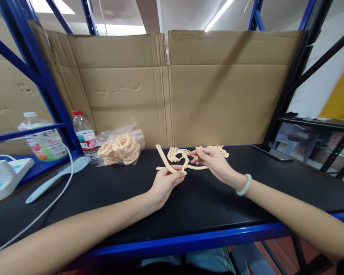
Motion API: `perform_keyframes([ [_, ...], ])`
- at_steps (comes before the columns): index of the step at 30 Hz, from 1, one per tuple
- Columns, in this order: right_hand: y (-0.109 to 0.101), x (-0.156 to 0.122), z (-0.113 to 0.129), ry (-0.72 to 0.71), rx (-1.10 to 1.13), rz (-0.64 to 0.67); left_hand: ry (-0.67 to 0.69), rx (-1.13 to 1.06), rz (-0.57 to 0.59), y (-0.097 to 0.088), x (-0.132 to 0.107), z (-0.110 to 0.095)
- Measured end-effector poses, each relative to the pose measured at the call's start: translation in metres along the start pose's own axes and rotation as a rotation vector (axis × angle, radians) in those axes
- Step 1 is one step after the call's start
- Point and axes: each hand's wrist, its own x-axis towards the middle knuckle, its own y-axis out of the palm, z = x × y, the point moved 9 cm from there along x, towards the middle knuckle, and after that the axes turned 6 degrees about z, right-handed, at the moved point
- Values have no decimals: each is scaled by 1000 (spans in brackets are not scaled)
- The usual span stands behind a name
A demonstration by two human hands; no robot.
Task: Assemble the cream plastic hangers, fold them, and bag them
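Observation:
My left hand (164, 183) is closed on a cream plastic hanger-shaped piece (166, 163), its fingers pinched on the lower bar just above the black shelf top (189, 202). My right hand (215, 162), with a pale bead bracelet at the wrist, pinches the hooked part of the same piece (186, 156). Behind both hands lies a small pile of matching cream pieces (215, 149). A clear plastic bag of cream rings (120, 147) sits to the left near the cardboard.
A cardboard wall (172, 88) backs the shelf. Two water bottles (84, 133) (43, 139) stand at left by the blue rack upright (43, 76), with a pale blue brush (60, 175), a white cable and a white box (2, 172). A dark phone (272, 152) lies at right.

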Motion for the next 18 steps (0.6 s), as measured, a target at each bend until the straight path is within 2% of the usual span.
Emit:
perform_keyframes([
  [4, 12, -8, -13, 42, 96, -26, 14, 66, 24, 2, 0, -2],
  [9, 1, -9, -22, 65, 218, -128, 4, 57, 63, 5, 2, -1],
  [14, 12, -5, -33, 149, 315, 12, 1, 33, 209, 14, 6, 1],
  [18, 14, -5, -34, 146, 231, 43, 57, 35, 255, 15, 9, 0],
])
